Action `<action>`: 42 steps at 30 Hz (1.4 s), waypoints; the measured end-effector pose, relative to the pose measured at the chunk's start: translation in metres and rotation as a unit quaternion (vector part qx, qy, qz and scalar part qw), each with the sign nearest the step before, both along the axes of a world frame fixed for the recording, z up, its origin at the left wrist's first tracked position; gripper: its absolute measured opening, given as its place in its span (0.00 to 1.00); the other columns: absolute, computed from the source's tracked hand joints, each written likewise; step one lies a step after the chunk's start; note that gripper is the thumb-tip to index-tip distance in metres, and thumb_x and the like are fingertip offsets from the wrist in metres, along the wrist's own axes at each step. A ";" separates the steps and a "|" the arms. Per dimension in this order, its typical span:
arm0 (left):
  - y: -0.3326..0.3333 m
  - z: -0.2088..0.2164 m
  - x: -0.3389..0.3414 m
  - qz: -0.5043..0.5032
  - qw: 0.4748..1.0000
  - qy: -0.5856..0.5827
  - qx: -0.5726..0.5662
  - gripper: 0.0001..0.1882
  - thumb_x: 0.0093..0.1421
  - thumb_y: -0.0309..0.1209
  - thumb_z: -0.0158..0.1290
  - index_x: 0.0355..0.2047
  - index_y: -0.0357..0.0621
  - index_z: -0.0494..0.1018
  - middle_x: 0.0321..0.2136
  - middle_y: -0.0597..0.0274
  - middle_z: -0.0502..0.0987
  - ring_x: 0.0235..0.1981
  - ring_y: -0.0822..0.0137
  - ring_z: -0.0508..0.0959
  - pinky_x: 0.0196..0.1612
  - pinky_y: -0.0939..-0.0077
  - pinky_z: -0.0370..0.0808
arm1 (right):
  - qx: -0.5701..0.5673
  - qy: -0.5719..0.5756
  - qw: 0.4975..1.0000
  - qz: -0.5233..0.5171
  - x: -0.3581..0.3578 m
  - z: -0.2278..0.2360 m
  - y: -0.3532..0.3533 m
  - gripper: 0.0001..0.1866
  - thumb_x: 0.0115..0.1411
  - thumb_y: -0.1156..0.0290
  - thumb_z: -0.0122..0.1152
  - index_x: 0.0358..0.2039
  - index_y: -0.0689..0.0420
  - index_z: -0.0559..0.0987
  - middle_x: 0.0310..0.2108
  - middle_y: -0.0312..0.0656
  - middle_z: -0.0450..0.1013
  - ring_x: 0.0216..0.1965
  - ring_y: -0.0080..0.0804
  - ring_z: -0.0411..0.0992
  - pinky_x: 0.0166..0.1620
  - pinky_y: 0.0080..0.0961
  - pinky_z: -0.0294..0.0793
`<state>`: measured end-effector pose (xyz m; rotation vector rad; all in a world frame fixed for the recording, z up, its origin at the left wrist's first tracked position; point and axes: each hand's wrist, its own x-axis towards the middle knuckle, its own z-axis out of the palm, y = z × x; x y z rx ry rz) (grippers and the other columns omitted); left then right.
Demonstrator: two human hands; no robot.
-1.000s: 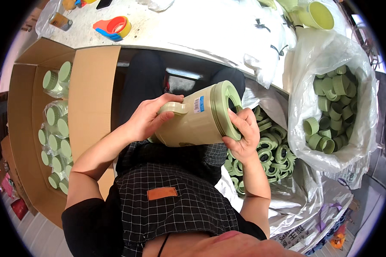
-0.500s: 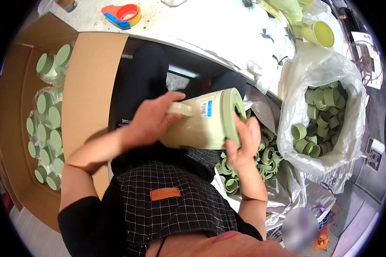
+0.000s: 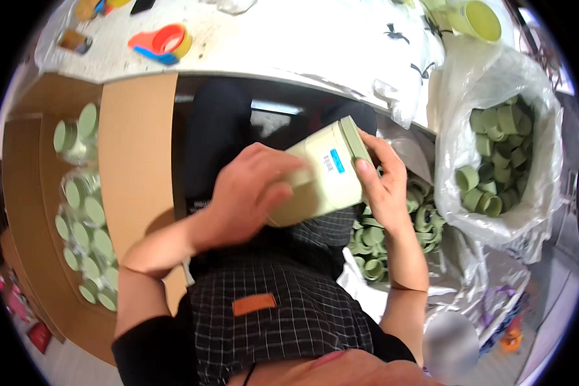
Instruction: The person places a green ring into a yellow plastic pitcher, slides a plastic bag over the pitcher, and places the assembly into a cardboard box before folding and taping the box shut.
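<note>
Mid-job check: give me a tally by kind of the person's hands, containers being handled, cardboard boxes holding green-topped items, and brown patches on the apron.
Hands: 2 (left hand, right hand)
Pale green container: 1
Cardboard box: 1
Brown patch: 1
Total: 5

Container (image 3: 328, 192) between left hand (image 3: 246, 190) and right hand (image 3: 386, 183), carton (image 3: 138, 141) left, bag (image 3: 455, 128) right, table (image 3: 289, 38) ahead

Spans the top of the frame as a white surface (image 3: 289, 42); bears a multicoloured ringed piece (image 3: 150, 41), brownish can (image 3: 74, 41) and black object (image 3: 142, 6) upper left, white bags (image 3: 402, 61) upper right.
</note>
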<state>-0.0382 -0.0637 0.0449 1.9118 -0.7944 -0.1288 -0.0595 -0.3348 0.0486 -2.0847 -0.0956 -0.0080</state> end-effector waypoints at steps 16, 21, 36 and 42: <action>-0.129 -0.114 0.230 0.117 0.979 0.069 0.155 0.11 0.61 0.34 0.52 0.31 0.38 0.78 0.35 0.51 0.79 0.42 0.49 0.77 0.47 0.59 0.72 | 0.404 0.129 0.905 -0.040 0.023 -0.040 -0.058 0.23 0.64 0.56 0.56 0.44 0.66 0.80 0.24 0.35 0.71 0.26 0.20 0.69 0.33 0.17 0.69; -0.139 -0.114 0.226 0.131 0.976 -0.104 0.136 0.10 0.61 0.33 0.52 0.33 0.38 0.78 0.31 0.51 0.79 0.36 0.46 0.77 0.45 0.56 0.73 | 0.408 0.078 0.896 -0.154 0.071 -0.070 -0.056 0.18 0.67 0.58 0.56 0.36 0.63 0.79 0.23 0.34 0.71 0.24 0.20 0.68 0.31 0.17 0.68; -0.142 -0.020 0.146 0.043 0.951 0.206 -0.226 0.14 0.71 0.31 0.45 0.33 0.35 0.75 0.32 0.61 0.81 0.39 0.68 0.79 0.50 0.70 0.75 | 0.380 -0.062 0.885 -0.262 0.090 -0.085 -0.050 0.05 0.59 0.77 0.66 0.34 0.63 0.78 0.30 0.30 0.73 0.30 0.16 0.68 0.34 0.15 0.69; -0.138 -0.032 0.125 0.027 0.930 0.281 -0.234 0.11 0.70 0.35 0.47 0.34 0.42 0.71 0.25 0.66 0.70 0.31 0.69 0.74 0.45 0.73 0.73 | 0.153 -0.123 0.956 -0.218 0.081 -0.098 -0.058 0.05 0.57 0.80 0.66 0.31 0.60 0.77 0.32 0.37 0.77 0.34 0.23 0.74 0.40 0.21 0.74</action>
